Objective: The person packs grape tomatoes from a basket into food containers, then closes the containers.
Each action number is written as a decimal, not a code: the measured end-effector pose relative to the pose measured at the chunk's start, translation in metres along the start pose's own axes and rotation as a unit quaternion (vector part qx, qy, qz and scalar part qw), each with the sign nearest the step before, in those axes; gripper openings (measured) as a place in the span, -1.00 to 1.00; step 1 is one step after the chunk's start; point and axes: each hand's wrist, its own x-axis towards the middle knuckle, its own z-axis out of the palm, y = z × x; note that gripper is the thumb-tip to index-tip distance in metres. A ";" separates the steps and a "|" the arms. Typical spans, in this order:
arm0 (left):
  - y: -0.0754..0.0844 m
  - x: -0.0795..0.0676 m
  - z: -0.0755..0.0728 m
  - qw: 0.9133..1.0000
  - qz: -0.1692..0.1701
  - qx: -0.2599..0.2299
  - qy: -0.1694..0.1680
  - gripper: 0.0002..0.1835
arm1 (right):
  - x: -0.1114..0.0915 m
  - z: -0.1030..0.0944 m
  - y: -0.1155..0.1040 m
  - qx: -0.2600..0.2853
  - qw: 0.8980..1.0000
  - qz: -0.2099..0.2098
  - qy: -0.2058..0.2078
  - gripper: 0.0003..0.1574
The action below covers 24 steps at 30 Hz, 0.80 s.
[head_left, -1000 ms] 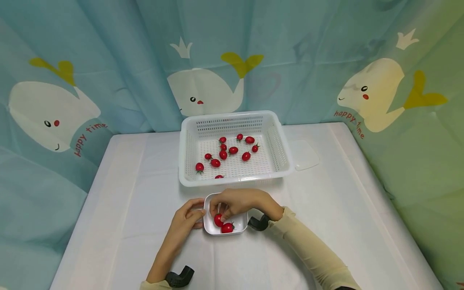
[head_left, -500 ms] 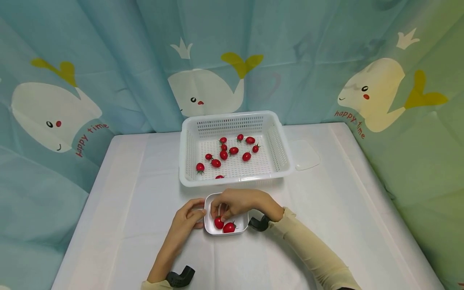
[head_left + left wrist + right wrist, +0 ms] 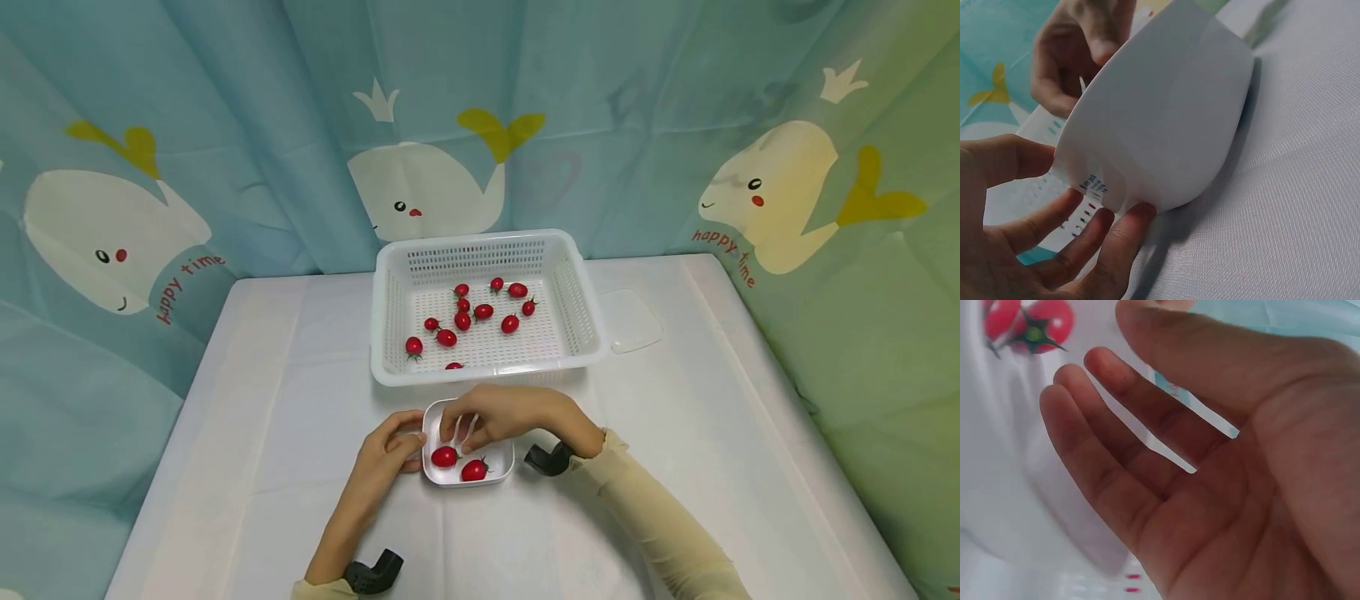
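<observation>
In the head view, a small white box [image 3: 492,447] stands in front of the basket. Two cherry tomatoes lie in it: one cherry tomato [image 3: 444,457] at the left, the other cherry tomato [image 3: 474,471] near the front wall. My left hand [image 3: 386,454] holds the box's left side. In the left wrist view, its thumb and fingertips touch the box's outer wall and rim. Over the box's back part is my right hand [image 3: 498,414], fingers pointing down and thumb apart. The right wrist view shows its palm [image 3: 1210,519], relaxed fingers and nothing between them.
Behind the box stands a white slotted basket [image 3: 588,321] with several cherry tomatoes [image 3: 483,312] scattered inside. A clear flat lid [image 3: 633,321] lies right of the basket. The white cloth-covered table [image 3: 315,358] meets a whale-print curtain [image 3: 285,125] at the back.
My right hand has let go of the left cherry tomato and drawn slightly back to the right. That tomato now lies on its side. My left hand stays put.
</observation>
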 end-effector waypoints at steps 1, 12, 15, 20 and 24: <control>0.000 0.000 0.000 1.000 0.001 0.002 0.000 -0.56 | -0.002 -0.002 -0.002 0.003 1.000 0.002 0.001 -0.69; -0.002 0.000 0.002 1.000 0.002 0.013 0.008 -0.58 | -0.029 -0.039 -0.022 0.065 0.997 -0.009 0.030 -0.64; -0.002 0.000 0.002 1.000 0.004 0.015 0.007 -0.57 | -0.035 -0.053 -0.021 0.081 0.995 -0.015 0.049 -0.60; 0.000 -0.001 0.001 1.000 0.003 0.016 0.006 -0.56 | -0.041 -0.079 -0.016 0.110 0.989 -0.029 0.095 -0.58; 0.000 0.000 0.001 1.000 -0.002 0.015 0.004 -0.56 | -0.042 -0.097 -0.006 0.116 0.984 -0.031 0.132 -0.56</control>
